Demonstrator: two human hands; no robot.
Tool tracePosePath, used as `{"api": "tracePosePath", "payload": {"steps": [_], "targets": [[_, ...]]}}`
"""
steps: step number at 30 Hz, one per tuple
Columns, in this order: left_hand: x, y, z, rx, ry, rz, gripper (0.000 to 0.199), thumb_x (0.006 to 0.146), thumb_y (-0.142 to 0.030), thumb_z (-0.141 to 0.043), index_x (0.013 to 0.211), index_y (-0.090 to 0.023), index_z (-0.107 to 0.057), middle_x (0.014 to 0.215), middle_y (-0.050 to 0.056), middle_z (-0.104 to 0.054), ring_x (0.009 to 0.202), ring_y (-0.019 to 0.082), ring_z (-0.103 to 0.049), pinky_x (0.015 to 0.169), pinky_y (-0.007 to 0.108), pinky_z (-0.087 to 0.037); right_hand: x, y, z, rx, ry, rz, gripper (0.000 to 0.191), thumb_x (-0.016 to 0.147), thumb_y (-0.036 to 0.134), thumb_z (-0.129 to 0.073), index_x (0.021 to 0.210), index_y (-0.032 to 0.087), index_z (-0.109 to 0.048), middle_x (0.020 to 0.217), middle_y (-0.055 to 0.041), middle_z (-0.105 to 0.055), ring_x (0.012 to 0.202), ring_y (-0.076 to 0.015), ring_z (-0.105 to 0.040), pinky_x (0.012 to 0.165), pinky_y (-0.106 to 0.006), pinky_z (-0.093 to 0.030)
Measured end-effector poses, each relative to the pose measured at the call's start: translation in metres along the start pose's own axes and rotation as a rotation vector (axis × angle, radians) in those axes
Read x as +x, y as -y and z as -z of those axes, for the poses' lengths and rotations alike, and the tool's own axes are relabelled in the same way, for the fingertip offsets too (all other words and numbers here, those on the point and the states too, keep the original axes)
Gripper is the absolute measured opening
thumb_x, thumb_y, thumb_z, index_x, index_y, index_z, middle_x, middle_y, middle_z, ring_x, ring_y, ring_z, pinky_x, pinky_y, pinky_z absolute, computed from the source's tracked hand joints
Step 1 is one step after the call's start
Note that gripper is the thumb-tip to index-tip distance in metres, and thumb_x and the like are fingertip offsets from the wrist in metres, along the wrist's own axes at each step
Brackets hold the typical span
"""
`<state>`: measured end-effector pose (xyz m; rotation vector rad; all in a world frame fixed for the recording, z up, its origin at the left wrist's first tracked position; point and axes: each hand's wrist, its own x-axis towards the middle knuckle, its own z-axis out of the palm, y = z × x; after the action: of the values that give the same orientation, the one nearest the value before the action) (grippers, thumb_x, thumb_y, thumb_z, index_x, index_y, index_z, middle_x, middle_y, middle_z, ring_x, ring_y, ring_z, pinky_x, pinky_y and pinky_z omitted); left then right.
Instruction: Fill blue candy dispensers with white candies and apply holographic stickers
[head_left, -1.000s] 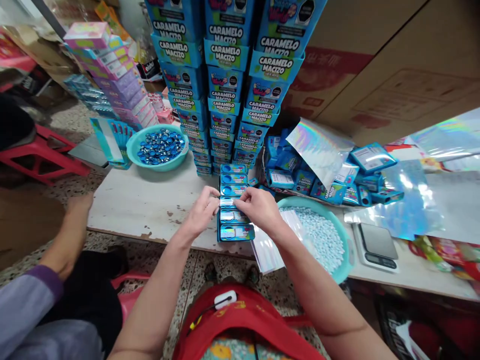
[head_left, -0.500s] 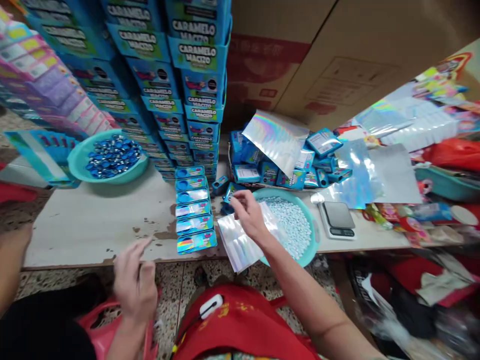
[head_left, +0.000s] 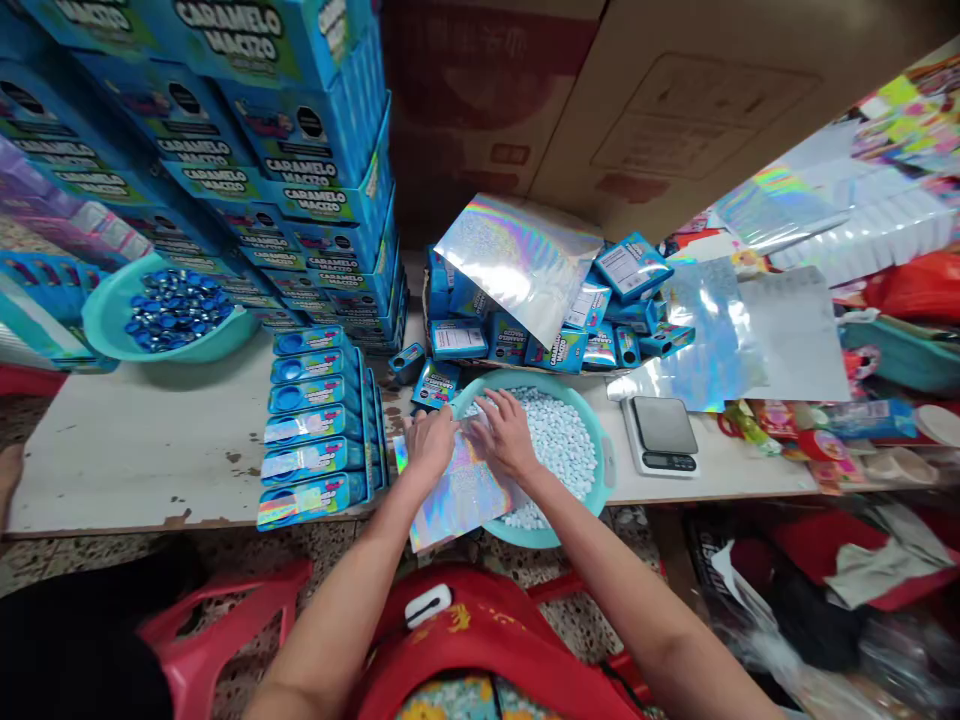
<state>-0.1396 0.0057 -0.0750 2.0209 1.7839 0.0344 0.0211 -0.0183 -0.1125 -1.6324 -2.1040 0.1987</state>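
My left hand (head_left: 433, 440) is closed at the upper left edge of a shiny holographic sheet (head_left: 450, 505). Over the sheet's upper right edge, my right hand (head_left: 506, 435) rests with its fingers bent and apart. The sheet partly covers a turquoise basin (head_left: 604, 440) filled with small pale blue candies (head_left: 566, 445). Just beyond my left hand lies a small blue candy box (head_left: 435, 384). Left of the sheet, several blue boxes (head_left: 311, 428) with round cutouts stand in rows.
Tall stacks of blue candy boxes (head_left: 300, 170) stand at the back left. A basin (head_left: 105, 310) of blue wrapped candies sits farther left. Boxes fill an open carton (head_left: 487, 365) behind my hands. A digital scale (head_left: 664, 435) lies to the right. A person's hand (head_left: 10, 475) shows at the left edge.
My left hand has come up from below the table edge to the holographic sheet. My right hand has moved slightly right and down onto it. The view has shifted, showing the rows of boxes farther left.
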Motion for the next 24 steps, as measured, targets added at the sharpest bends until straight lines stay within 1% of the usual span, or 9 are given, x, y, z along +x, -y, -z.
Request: {"api": "tracePosePath", "payload": {"steps": [3, 5, 8, 10, 12, 16, 18, 22, 24], "targets": [[-0.002, 0.003, -0.001, -0.059, 0.011, -0.05, 0.023, 0.091, -0.036, -0.045, 0.093, -0.022, -0.063, 0.093, 0.008, -0.069, 0.095, 0.027, -0.055, 0.087, 0.04, -0.031, -0.003, -0.002, 0.003, -0.077, 0.087, 0.074, 0.043, 0.092, 0.039, -0.049, 0.133, 0.025, -0.048, 0.143, -0.0082, -0.044, 0.138, -0.0314, -0.026, 0.107, -0.053, -0.028], [0.001, 0.002, 0.0, -0.088, 0.025, -0.046, 0.023, 0.09, -0.037, -0.046, 0.091, -0.023, -0.064, 0.088, 0.006, -0.069, 0.094, 0.025, -0.056, 0.085, 0.037, -0.031, -0.009, -0.004, 0.005, -0.103, 0.134, 0.106, 0.045, 0.093, 0.038, -0.047, 0.136, 0.025, -0.046, 0.145, -0.0079, -0.042, 0.139, -0.0309, -0.024, 0.109, -0.054, -0.025], [0.008, 0.003, 0.0, -0.146, 0.055, -0.027, 0.022, 0.088, -0.038, -0.049, 0.088, -0.024, -0.065, 0.082, 0.005, -0.069, 0.092, 0.024, -0.058, 0.081, 0.033, -0.031, -0.021, -0.009, 0.009, -0.12, 0.181, 0.129, 0.048, 0.093, 0.037, -0.045, 0.139, 0.021, -0.041, 0.146, -0.0096, -0.04, 0.14, -0.0305, -0.024, 0.11, -0.055, -0.023], [0.013, 0.004, -0.002, -0.206, 0.075, -0.028, 0.021, 0.086, -0.037, -0.051, 0.085, -0.023, -0.066, 0.081, 0.004, -0.068, 0.091, 0.023, -0.058, 0.079, 0.031, -0.032, -0.028, -0.012, 0.013, -0.126, 0.197, 0.137, 0.049, 0.093, 0.037, -0.046, 0.138, 0.02, -0.042, 0.146, -0.0105, -0.041, 0.139, -0.0306, -0.026, 0.109, -0.054, -0.025], [0.015, 0.004, -0.003, -0.252, 0.09, -0.034, 0.021, 0.085, -0.035, -0.051, 0.085, -0.022, -0.067, 0.08, 0.003, -0.068, 0.088, 0.022, -0.059, 0.077, 0.03, -0.032, -0.033, -0.014, 0.018, -0.127, 0.196, 0.147, 0.046, 0.092, 0.037, -0.047, 0.135, 0.019, -0.046, 0.144, -0.0102, -0.044, 0.137, -0.0306, -0.03, 0.109, -0.053, -0.026], [0.015, 0.003, -0.001, -0.293, 0.107, -0.035, 0.022, 0.085, -0.033, -0.048, 0.085, -0.021, -0.067, 0.076, 0.002, -0.066, 0.081, 0.019, -0.058, 0.072, 0.027, -0.033, -0.033, -0.013, 0.029, -0.107, 0.155, 0.173, 0.038, 0.092, 0.033, -0.048, 0.128, 0.02, -0.052, 0.138, -0.0097, -0.05, 0.132, -0.0292, -0.037, 0.108, -0.05, -0.03], [0.014, 0.002, 0.001, -0.306, 0.118, -0.037, 0.023, 0.084, -0.032, -0.048, 0.084, -0.02, -0.067, 0.076, 0.001, -0.066, 0.08, 0.019, -0.057, 0.07, 0.026, -0.034, -0.032, -0.012, 0.033, -0.091, 0.129, 0.165, 0.033, 0.092, 0.03, -0.049, 0.122, 0.02, -0.056, 0.135, -0.0104, -0.053, 0.13, -0.0287, -0.039, 0.106, -0.049, -0.031], [0.014, 0.001, 0.004, -0.309, 0.12, -0.029, 0.023, 0.084, -0.032, -0.048, 0.085, -0.019, -0.067, 0.075, 0.002, -0.065, 0.079, 0.019, -0.057, 0.069, 0.026, -0.034, -0.03, -0.011, 0.04, -0.087, 0.12, 0.151, 0.018, 0.091, 0.026, -0.051, 0.103, 0.02, -0.063, 0.117, -0.0092, -0.064, 0.12, -0.0264, -0.048, 0.104, -0.046, -0.034], [0.014, 0.0, 0.004, -0.309, 0.119, -0.032, 0.022, 0.084, -0.032, -0.049, 0.084, -0.02, -0.067, 0.075, 0.003, -0.065, 0.08, 0.02, -0.057, 0.07, 0.026, -0.034, -0.029, -0.011, 0.043, -0.101, 0.111, 0.131, 0.021, 0.092, 0.027, -0.049, 0.107, 0.02, -0.062, 0.113, -0.0088, -0.065, 0.115, -0.025, -0.051, 0.101, -0.043, -0.037]]}}
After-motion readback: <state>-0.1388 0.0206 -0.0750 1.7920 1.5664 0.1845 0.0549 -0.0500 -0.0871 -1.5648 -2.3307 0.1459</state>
